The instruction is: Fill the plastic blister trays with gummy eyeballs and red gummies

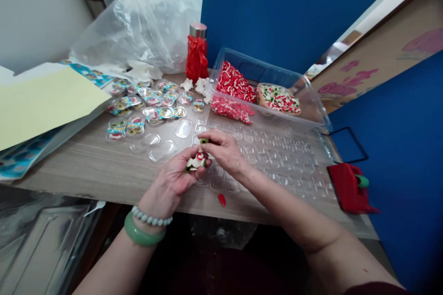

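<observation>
while the left grip (176, 173) cups pieces (196, 162), the right grip (226, 152) apparently pinches one.

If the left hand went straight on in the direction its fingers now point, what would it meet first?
Most likely the right hand, just ahead of the left hand's fingertips. Depth is unclear from this view, so it might pass slightly below instead.

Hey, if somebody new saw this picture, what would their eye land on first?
Probably the bright red pieces heaped in the clear bin, in front of the blue panel. Next, the hands at the centre: the left hand cups small mixed pieces, and the right hand pinches a green piece above them. The red-covered bottle also stands out, upright left of the bin.
</observation>
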The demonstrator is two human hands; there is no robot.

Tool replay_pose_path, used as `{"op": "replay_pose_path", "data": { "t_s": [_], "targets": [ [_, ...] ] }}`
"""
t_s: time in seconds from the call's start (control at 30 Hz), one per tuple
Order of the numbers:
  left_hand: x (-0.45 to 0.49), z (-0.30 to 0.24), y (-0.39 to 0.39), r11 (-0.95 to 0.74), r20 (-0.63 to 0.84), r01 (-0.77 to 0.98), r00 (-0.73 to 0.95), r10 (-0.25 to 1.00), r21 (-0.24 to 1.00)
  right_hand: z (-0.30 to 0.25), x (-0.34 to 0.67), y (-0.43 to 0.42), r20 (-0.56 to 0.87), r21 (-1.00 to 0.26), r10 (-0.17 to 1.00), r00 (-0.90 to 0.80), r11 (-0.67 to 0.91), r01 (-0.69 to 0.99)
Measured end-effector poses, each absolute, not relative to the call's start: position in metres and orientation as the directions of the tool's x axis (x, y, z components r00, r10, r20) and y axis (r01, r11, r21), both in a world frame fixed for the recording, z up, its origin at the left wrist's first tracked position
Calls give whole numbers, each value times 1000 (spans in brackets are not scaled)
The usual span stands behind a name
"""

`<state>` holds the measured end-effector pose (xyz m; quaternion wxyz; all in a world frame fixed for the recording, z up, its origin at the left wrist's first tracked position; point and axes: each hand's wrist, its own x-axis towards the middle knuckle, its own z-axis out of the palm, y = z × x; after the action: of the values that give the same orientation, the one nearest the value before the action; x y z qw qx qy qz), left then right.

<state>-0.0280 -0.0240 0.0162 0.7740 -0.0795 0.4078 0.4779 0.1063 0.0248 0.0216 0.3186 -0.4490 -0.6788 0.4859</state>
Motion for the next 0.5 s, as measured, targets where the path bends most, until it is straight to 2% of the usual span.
{"op": "replay_pose_path", "data": {
  "t_s": [0.1,0.2,0.27,0.33,0.5],
  "targets": [
    [-34,20,-27,542,-750,-798,183,635,264,9,111,42,-86,-977,954,-287,-24,212],
    [-44,21,-29,488,-771,-828,113,627,276,-2,117,75,-44,-913,982,-182,35,408],
    [-51,21,-28,473,-780,-840,101,617,265,-5,115,96,27,-799,984,-174,126,587],
    [-55,19,-26,469,-782,-847,110,614,249,-4,106,112,70,-675,966,-248,229,702],
    [-57,14,-21,450,-774,-853,91,626,264,-7,75,130,51,-412,907,-418,401,818]
  ]
}}
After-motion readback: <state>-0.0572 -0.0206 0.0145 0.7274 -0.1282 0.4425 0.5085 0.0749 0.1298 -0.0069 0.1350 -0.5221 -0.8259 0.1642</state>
